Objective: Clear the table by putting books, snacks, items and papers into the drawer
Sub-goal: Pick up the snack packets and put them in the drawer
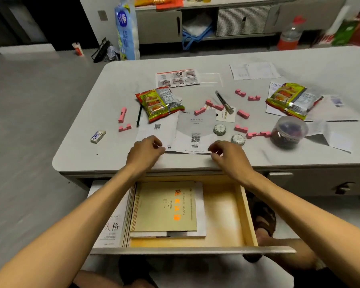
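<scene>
Pinching the papers (187,129), left hand (146,150) and right hand (229,154) lie near two snack packets (159,103) (289,99) and two tins (219,129) (238,139).

- Soft, even light lay on the table (81,154) around the right hand (229,156); shadows were faint.
- Far right of that hand, the bottle (290,36) and edges were blurred.
- Beyond it, the table's far edge bowed, wide-angle.

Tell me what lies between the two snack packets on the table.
Head view: pink blocks and a slim metal tool lie between the left snack packet and the right snack packet.
</scene>
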### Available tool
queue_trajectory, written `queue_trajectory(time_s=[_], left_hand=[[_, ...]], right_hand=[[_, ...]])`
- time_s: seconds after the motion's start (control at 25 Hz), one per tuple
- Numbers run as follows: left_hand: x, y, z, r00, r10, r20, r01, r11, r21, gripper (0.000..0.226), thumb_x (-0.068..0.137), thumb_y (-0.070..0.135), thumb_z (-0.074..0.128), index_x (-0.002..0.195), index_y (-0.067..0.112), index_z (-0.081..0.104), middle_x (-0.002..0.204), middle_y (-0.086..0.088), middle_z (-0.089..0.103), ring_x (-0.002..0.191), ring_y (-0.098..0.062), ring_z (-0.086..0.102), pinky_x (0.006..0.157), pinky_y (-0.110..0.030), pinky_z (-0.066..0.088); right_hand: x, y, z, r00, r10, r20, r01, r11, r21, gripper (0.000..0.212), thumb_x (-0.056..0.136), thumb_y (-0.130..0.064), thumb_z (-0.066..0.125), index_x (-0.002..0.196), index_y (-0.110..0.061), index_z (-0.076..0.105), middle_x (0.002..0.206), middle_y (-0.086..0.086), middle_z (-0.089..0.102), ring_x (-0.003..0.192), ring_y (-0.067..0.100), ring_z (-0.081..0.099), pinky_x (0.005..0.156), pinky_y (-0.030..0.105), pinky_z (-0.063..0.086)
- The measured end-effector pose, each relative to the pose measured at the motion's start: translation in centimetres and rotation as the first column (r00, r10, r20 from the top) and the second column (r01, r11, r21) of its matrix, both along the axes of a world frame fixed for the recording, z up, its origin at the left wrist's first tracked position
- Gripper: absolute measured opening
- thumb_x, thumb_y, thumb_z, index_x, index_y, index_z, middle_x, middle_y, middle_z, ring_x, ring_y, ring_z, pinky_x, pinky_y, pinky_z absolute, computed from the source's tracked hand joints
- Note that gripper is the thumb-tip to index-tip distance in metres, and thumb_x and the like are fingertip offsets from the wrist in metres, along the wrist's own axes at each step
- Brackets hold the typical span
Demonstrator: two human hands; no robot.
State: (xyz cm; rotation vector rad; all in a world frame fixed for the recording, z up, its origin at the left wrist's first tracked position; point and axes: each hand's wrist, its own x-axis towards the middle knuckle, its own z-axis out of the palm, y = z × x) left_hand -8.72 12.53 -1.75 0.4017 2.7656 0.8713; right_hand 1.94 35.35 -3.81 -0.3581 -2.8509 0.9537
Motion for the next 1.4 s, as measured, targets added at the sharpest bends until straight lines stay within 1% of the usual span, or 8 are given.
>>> queue_trajectory(time_s=[0.12,0.28,0.4,0.6,0.8,1.04,1.24,1.4], left_hand=[[-2.5,2.9,-0.2,1.0,0.012,0.001,-0.012,1.0,-0.001,0.045,0.091,0.03,0.061,0.133,0.017,0.052,0.135,-0.008,0.058,0.117,-0.026,0.058,0.096,-0.041,0.049],[-5.2,4.2,-1.9,0.999,0.007,0.042,0.0,0.987,-0.163,0.058,0.091,0.033,0.061,0.142,0.019,0.038,0.134,-0.009,0.059,0.115,-0.031,0.059,0.092,-0.04,0.048],[-8.7,5.2,-1.3,0.978,0.208,-0.02,-0.208,0.978,0.016,0.049,0.091,0.032,0.063,0.133,0.014,0.046,0.129,-0.009,0.062,0.111,-0.031,0.06,0.083,-0.036,0.046],[-16.4,7.7,-0.8,0.765,0.56,0.318,-0.636,0.735,0.236,0.085,0.081,0.048,0.07,0.141,0.002,0.03,0.14,-0.017,0.05,0.125,-0.035,0.051,0.102,-0.044,0.043],[-20.1,7.9,-2.8,0.728,0.539,0.424,-0.675,0.672,0.305,0.081,0.055,0.042,0.085,0.124,0.009,0.059,0.12,-0.007,0.066,0.103,-0.028,0.066,0.091,-0.039,0.054],[-19.6,8.9,-1.1,0.769,0.337,0.543,-0.627,0.565,0.537,0.034,0.076,0.013,0.077,0.108,0.011,0.066,0.096,-0.008,0.072,0.069,-0.02,0.069,0.053,-0.026,0.054],[-16.6,10.1,1.1,0.825,0.223,0.519,-0.547,0.545,0.636,0.033,0.079,0.017,0.075,0.111,0.012,0.069,0.097,-0.008,0.076,0.081,-0.022,0.074,0.068,-0.03,0.059],[-12.6,13.9,2.0,0.797,0.008,0.604,-0.504,0.559,0.658,0.031,0.081,0.015,0.074,0.111,0.011,0.069,0.1,-0.011,0.076,0.079,-0.024,0.074,0.062,-0.029,0.059]], right_hand=[[-1.9,3.3,-1.1,0.998,-0.045,0.051,0.038,0.989,0.144,0.032,0.092,-0.022,0.059,0.123,-0.015,0.063,0.125,0.009,0.062,0.111,0.026,0.059,0.089,0.036,0.047],[-5.0,4.8,-2.1,0.992,-0.119,0.034,0.119,0.993,0.002,0.024,0.092,-0.017,0.06,0.113,-0.014,0.071,0.114,0.007,0.071,0.101,0.022,0.065,0.084,0.031,0.051],[-8.2,5.8,-1.2,0.99,-0.134,-0.039,0.133,0.991,-0.019,0.03,0.09,-0.016,0.06,0.12,-0.014,0.066,0.12,0.006,0.068,0.104,0.021,0.064,0.085,0.031,0.052],[-13.3,6.7,-1.2,0.998,0.056,0.014,-0.058,0.973,0.223,0.05,0.091,-0.033,0.059,0.14,-0.024,0.051,0.147,0.011,0.047,0.135,0.031,0.042,0.108,0.041,0.037],[-19.4,2.2,-2.8,0.934,0.29,0.208,-0.341,0.897,0.282,0.063,0.094,-0.046,0.052,0.151,-0.025,0.033,0.152,0.011,0.037,0.139,0.031,0.032,0.113,0.041,0.031],[-19.5,2.2,-3.8,0.931,0.324,0.17,-0.361,0.889,0.28,0.052,0.091,-0.04,0.056,0.138,-0.016,0.051,0.137,0.01,0.049,0.131,0.03,0.04,0.106,0.041,0.038],[-17.2,7.2,0.5,0.995,0.097,-0.026,-0.094,0.989,0.117,0.037,0.091,-0.022,0.057,0.127,-0.016,0.062,0.131,0.007,0.061,0.118,0.027,0.057,0.093,0.036,0.046],[-14.8,20.7,2.9,0.855,-0.497,0.147,0.476,0.866,0.156,0.071,0.081,-0.05,0.066,0.135,-0.008,0.049,0.136,0.022,0.053,0.122,0.043,0.05,0.1,0.047,0.045]])
